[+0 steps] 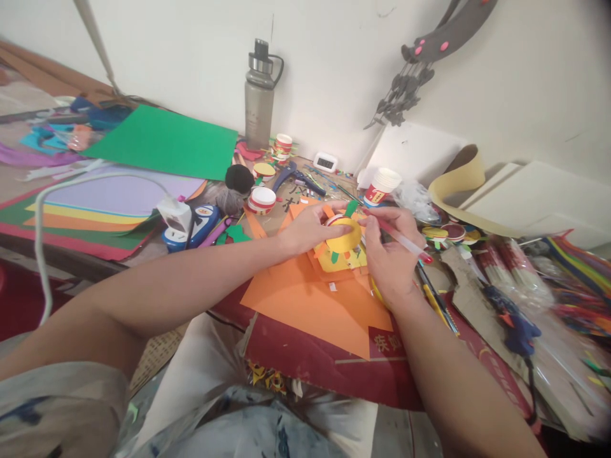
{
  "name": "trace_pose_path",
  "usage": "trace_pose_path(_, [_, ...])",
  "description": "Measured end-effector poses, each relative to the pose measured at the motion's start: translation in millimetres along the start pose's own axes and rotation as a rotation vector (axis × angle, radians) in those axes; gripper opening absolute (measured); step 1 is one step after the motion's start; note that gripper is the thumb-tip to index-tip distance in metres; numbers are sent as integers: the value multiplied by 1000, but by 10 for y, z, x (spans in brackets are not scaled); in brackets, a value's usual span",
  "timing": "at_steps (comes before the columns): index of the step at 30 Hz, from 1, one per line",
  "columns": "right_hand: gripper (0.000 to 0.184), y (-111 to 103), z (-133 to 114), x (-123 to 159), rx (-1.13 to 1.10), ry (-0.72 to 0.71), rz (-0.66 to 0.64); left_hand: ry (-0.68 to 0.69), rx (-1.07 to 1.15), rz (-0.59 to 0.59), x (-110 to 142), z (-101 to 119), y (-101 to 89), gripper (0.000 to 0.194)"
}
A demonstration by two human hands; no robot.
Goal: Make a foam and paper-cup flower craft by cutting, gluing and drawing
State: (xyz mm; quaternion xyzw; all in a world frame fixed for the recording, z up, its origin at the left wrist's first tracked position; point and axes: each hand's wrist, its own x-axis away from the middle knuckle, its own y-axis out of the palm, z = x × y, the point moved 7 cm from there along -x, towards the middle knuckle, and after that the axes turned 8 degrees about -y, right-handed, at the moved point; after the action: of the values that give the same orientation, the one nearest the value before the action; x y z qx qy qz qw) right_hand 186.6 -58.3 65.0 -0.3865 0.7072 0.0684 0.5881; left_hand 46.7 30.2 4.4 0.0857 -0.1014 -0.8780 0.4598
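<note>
My left hand (310,227) grips a paper cup (342,236) lying on its side, its mouth covered by a yellow disc, with orange and green paper strips around the rim. My right hand (391,251) is closed on a pen (403,240) with a red end, its tip touching the cup's upper right edge. Both hands work over orange paper sheets (310,299) that lie on a dark red cardboard (315,362). Small yellow and green paper pieces sit under the cup.
Green card (162,141) and stacked coloured sheets (95,210) lie at left. A grey bottle (259,95) stands by the wall. Paper cups (382,186), a blue hole punch (191,224), scissors (296,177), a glue gun (518,327) and pipe cleaners (580,267) crowd the table.
</note>
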Motion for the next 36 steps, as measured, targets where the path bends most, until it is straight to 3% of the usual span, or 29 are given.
trace_pose_path(5, [23,-41,51,-14,-23,-4,20,-23,38,28,-41,10,-85,42])
trace_pose_path(10, [23,-84,34,-79,52,-63,18,-10,89,157,-153,-27,-300,37])
trace_pose_path(14, [25,-47,159,-87,79,-51,-46,33,116,249,-237,-39,-466,39])
trace_pose_path(19, [30,123,403,-52,177,-40,-228,75,119,276,-282,2,-581,42])
trace_pose_path(24, [35,342,562,43,282,52,-492,61,156,293,-302,58,-657,41])
trace_pose_path(29, [49,511,524,129,291,7,-716,80,246,338,-259,126,-688,44])
trace_pose_path(36, [47,615,500,204,340,-78,-887,51,234,298,-241,85,-629,49])
